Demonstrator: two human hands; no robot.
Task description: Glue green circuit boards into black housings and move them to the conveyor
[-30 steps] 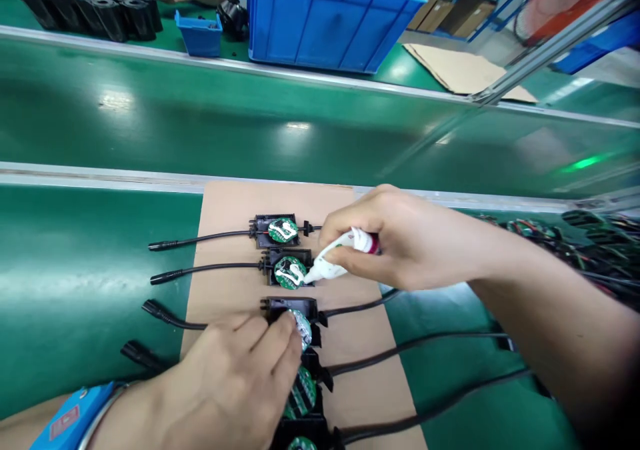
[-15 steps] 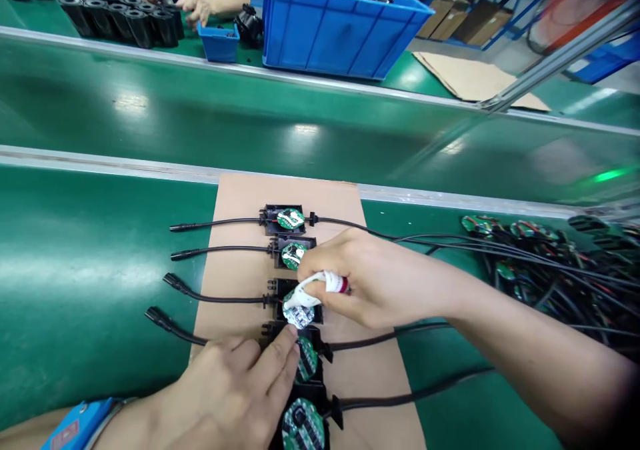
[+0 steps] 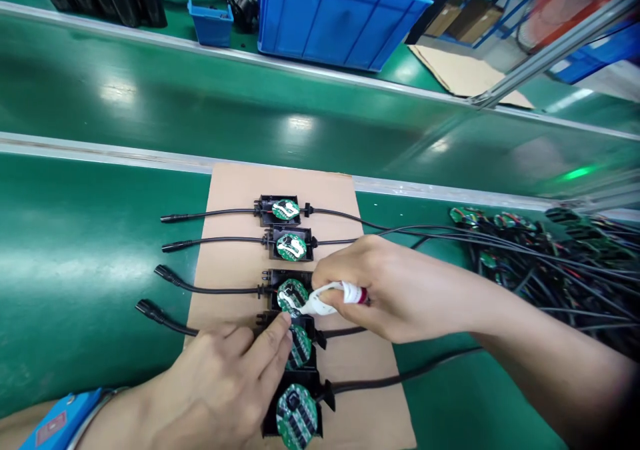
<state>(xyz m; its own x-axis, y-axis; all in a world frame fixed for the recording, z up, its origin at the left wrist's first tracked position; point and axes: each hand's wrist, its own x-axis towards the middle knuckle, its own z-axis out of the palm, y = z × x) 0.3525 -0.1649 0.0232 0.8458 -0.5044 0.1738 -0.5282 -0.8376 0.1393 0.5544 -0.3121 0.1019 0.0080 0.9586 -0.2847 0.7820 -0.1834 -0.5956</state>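
Note:
My right hand (image 3: 385, 283) is closed around a white squeeze tube (image 3: 325, 300), its nozzle tip at the lower edge of a round green circuit board (image 3: 293, 295) in a black housing. A streak of white paste lies on that board. My left hand (image 3: 225, 377) has its index finger stretched out, the fingertip at the board's lower edge close to the nozzle, holding nothing. Under that fingertip sits another circuit board (image 3: 300, 347), and nearest me a further board (image 3: 297, 415); no white paste shows on either. Two farther boards, the upper (image 3: 286, 209) and lower (image 3: 291, 247), carry white paste.
The housings lie in a column on a cardboard sheet (image 3: 235, 190), with black cables out both sides. A heap of wired boards (image 3: 520, 257) lies at right. Beyond the divider are a blue crate (image 3: 340, 23), a small blue bin (image 3: 211, 23), black cylinders (image 3: 125, 0) and a co-worker's arm.
The tube's nozzle has moved from the left of the third board to its lower right edge, leaving a white streak. My left hand stays near the board. The view has shifted slightly.

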